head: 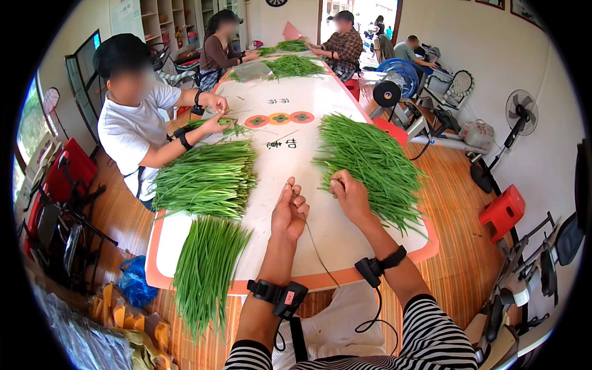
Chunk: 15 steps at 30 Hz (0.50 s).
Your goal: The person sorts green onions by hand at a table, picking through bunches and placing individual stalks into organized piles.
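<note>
My left hand (289, 210) is raised over the table, palm up, with thumb and forefinger pinched together. A single thin green stem (319, 249) hangs from it towards the table's near edge. My right hand (349, 192) has its fingers bent at the left edge of a big loose heap of garlic chives (374, 162); whether a stem is between its fingertips is hidden. Left of my hands lies a neat stack of chives (206, 178), cut ends to the right. Nearer to me, another chive bundle (203, 263) hangs partly over the table edge.
The white table (282, 249) has an orange border. A co-worker in a white shirt (136, 115) handles greens at the left; two more people sit at the far end beside other heaps (296, 66). A red stool (502, 212) and exercise equipment stand at the right.
</note>
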{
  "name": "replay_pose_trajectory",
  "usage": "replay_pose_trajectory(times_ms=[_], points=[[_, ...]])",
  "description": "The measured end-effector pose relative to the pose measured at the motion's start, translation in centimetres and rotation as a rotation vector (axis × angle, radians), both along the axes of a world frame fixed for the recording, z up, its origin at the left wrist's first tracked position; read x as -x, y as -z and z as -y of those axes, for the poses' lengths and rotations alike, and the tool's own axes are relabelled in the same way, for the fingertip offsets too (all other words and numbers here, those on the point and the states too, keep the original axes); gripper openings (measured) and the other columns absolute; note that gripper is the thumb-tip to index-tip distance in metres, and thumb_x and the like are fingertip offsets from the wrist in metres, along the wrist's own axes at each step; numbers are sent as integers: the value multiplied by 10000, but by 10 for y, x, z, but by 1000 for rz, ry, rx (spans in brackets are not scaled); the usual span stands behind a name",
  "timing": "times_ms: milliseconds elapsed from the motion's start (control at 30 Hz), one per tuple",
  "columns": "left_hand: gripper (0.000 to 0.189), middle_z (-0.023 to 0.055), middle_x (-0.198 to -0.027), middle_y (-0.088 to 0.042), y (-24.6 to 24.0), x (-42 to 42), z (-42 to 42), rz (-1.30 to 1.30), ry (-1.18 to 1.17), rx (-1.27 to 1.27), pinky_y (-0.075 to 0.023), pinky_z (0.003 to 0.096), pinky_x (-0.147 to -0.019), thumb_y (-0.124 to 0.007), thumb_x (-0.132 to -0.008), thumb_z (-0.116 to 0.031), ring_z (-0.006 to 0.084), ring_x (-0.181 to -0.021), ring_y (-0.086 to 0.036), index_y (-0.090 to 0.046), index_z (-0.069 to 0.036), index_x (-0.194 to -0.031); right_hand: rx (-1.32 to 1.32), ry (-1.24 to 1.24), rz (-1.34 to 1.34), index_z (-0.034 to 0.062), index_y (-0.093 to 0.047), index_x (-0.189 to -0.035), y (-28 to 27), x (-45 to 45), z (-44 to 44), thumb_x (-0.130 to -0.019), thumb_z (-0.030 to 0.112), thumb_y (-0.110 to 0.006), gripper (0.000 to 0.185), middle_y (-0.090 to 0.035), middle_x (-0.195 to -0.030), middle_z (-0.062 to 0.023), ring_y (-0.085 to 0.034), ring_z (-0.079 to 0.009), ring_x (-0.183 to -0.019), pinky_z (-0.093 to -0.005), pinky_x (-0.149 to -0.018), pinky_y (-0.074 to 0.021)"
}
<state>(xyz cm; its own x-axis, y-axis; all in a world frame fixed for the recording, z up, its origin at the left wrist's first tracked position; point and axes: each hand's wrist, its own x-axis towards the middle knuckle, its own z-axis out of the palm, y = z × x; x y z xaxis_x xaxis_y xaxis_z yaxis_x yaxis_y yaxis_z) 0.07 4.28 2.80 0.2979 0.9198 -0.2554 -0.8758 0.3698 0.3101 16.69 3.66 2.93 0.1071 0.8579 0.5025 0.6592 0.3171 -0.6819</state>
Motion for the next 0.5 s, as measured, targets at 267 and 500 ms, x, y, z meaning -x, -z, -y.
replay_pose_trajectory(times_ms=[267, 500], points=[[120, -73, -698, -504, 10, 5, 0, -41, 61, -135, -229, 195, -420, -550, -914, -285, 41, -465, -289, -586, -185, -971, 52, -157, -258, 35, -614, -920, -2, 7, 4, -825, 129, -621, 134, -630, -660, -58, -576, -120, -536, -256, -519, -451], [119, -99, -595, -417, 6, 3, 2, -115, 57, -103, -224, 201, -412, -574, -900, -288, 40, -454, -277, -584, -187, -962, -56, -202, -286, -8, -631, -878, -6, 0, 6, -820, 81, -632, 106, -640, -757, -51, -565, -90, -622, -237, -588, -462]])
